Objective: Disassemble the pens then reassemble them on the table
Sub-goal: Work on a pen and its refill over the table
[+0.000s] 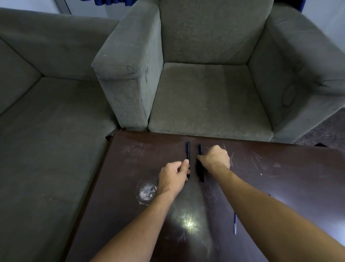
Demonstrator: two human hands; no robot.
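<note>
Hands down on dark brown table [134,160], side by side, near its far edge.

Left hand [174,175]: fingers curled, thumb laid along near half of left pen [188,149], pinching it. Pen black, flat on table, lengthwise away from body. Far half clear of hand, near tip just showing below thumb.

Right hand [214,158]: knuckles up, fingers curled round middle of right pen [200,149], gripping it. Also black, also flat on table. Far end out beyond fingers, near end out beside wrist. Exact finger placement under hand hidden.

Pens roughly parallel, close together with a narrow strip of bare table between. Both apparently whole, caps on; no loose parts seen beside them. Hands apart, not touching each other.

Further out: thin blue pen-like stick [235,223] on table near body, just left of right forearm, well apart from both black pens. Pen or refill, cannot tell.

Table surface scratched. Round whitish stain [148,192] just left of left wrist; bright glare patch [188,222] between forearms.

Beyond table's far edge: grey fabric armchair [205,93], seat facing table. Grey sofa [46,131] to left. Strip of blue curtain [106,1] at top of view.
</note>
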